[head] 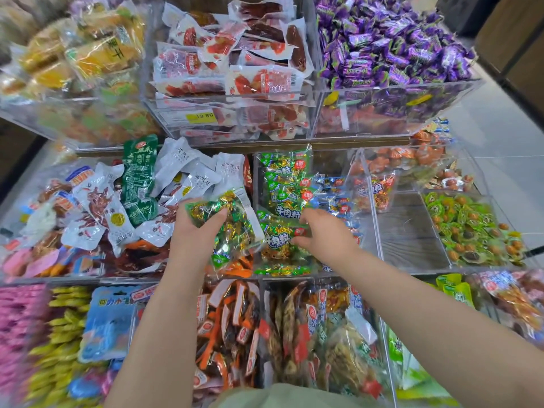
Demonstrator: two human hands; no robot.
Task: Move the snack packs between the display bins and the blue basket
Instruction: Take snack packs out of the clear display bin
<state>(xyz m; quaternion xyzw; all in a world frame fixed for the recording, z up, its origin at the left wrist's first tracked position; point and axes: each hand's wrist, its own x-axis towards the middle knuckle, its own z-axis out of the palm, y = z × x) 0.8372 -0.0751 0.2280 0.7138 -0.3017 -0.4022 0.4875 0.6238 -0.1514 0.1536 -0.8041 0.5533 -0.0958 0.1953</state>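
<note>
Snack aisle, seen through the head camera I am watching from afar: my view looks down on both bare arms reaching over rows of clear acrylic bins. The left hand (pixel 194 231) grips a green snack pack (pixel 232 228) of gold-wrapped pieces, its fingers (pixel 216 217) clamped round the near corner. The pack hangs tilted above the divider rather than lying in any bin, which I take to mean it is in transit. Just right of those fingers, the right hand (pixel 323 234) reaches into the display bin (pixel 373 219) of matching stock, and its fingers (pixel 304 220) pinch the edge of a second green pack (pixel 279 234) that lies on top of the pile. I judge an edge hold suits crinkly film that offers little else to grasp. Blue packs (pixel 335 195) lie in the same bin just beyond the right fingers. White pouches (pixel 188 172) are heaped in the next bin, up and left of the left fingers. Purple sweets (pixel 397 45) fill a tier well above both hands. The blue basket is not in view, so I cannot tell whether these packs are coming out of the display or going back. Using one hand per pack looks to me like working in pairs to save trips.
</note>
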